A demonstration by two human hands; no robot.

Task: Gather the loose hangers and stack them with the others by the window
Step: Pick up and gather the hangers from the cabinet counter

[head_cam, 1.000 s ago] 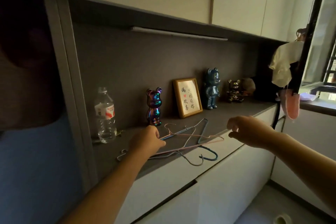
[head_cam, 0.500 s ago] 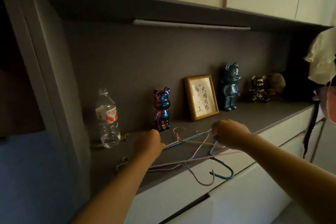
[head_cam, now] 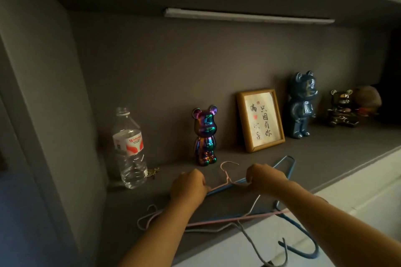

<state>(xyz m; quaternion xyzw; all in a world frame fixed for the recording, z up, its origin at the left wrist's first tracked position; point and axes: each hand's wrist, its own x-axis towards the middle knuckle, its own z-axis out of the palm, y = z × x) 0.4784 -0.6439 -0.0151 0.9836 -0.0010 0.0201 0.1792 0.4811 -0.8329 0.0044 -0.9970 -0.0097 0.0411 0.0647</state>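
Several thin wire hangers lie tangled on the dark countertop (head_cam: 338, 154). A pink hanger (head_cam: 226, 176) has its hook pointing up between my hands. My left hand (head_cam: 188, 186) is closed on its left shoulder, and my right hand (head_cam: 265, 178) is closed on its right shoulder. A blue hanger (head_cam: 288, 162) lies under it, reaching behind my right hand. A grey hanger (head_cam: 149, 215) and another blue hanger (head_cam: 303, 245) lie near the front edge, overhanging it. The window and the other hangers are out of view.
Along the back wall stand a water bottle (head_cam: 129, 147), an iridescent bear figurine (head_cam: 205, 136), a framed calligraphy picture (head_cam: 260, 120), a blue bear (head_cam: 301, 104) and a small dark bear (head_cam: 341, 108). White cabinet fronts (head_cam: 368, 197) sit below the counter.
The view has swung left and closer, and the window has left the frame. My right hand moved left and down onto the pink hanger; both hands now grip it.
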